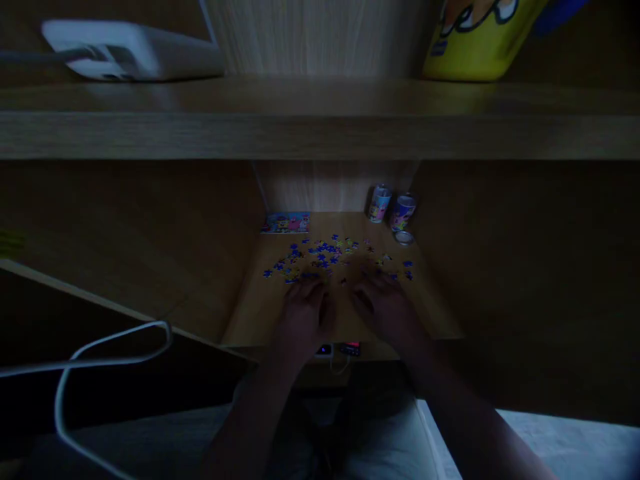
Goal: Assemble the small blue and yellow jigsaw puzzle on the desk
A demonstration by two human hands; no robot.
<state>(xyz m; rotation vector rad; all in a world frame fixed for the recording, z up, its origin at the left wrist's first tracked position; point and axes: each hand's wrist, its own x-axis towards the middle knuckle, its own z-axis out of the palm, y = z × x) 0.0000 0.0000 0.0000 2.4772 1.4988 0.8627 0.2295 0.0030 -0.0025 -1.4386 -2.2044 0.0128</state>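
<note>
Small, flat blue-and-yellow jigsaw pieces (321, 257) lie scattered over the light-brown wooden bench (250, 320), and I make out no clearly joined section, so I judge little is done and most remain. They spread just beyond my left fingers (309, 287) and right fingers (379, 283), which are loosely curled; whether either set pinches a piece I cannot tell.

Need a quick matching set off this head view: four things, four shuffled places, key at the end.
Things
1. puzzle pieces
2. picture card
3. round lid
4. yellow container

Places
A. up on the shelf, right side
B. just in front of the cans
C. scattered near the left hand and right hand
D. back left of the desktop

Pairs: 1-C, 2-D, 3-B, 4-A
</note>
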